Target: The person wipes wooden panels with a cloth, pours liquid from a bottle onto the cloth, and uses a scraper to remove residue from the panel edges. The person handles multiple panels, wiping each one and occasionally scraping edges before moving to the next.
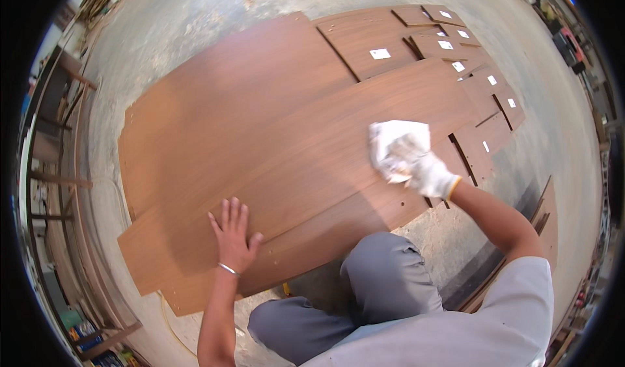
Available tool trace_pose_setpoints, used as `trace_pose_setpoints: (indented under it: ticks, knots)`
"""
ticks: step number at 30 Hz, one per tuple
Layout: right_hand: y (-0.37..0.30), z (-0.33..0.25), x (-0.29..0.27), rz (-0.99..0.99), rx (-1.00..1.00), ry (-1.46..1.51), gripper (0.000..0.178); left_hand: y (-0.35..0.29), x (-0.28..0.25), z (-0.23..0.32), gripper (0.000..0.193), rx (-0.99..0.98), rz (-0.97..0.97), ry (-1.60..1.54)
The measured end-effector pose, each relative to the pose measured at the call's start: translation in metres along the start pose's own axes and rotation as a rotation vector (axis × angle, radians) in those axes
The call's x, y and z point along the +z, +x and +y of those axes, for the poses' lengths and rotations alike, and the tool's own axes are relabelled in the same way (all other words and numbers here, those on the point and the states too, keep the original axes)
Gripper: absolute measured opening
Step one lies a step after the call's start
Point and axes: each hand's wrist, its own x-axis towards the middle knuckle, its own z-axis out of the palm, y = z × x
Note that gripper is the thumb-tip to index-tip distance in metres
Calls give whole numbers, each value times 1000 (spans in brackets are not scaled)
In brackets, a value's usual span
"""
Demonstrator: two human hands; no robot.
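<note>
My left hand is bare, with a bracelet at the wrist. It lies flat, fingers spread, on a long brown wood panel. On my right hand is a white work glove with a yellow cuff edge. That hand is closed on a crumpled white cloth, pressed to the same panel farther right; glove and cloth are slightly blurred. Beneath and beyond this panel lies another wide brown panel.
Several smaller brown boards with white labels lie overlapped at the far right. More boards lean or lie near my right elbow. A wooden rack stands along the left side. Concrete floor surrounds the panels.
</note>
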Motion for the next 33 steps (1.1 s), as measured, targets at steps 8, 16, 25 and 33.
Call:
trace_pose_setpoints:
  ticks: [8, 16, 25, 33]
  knots:
    - [-82, 168, 2, 301, 749, 183, 64, 37, 1, 79, 97, -47, -261, 97]
    - [-63, 195, 17, 593, 885, 133, 51, 82, -26, 122, 102, -399, -576, 281]
    - [-59, 230, 59, 1203, 1164, 880, 27, 64, 15, 104, 108, -383, -482, 455]
    - [-70, 217, 66, 1823, 1106, 1335, 39, 62, 10, 104, 124, -370, -436, 340]
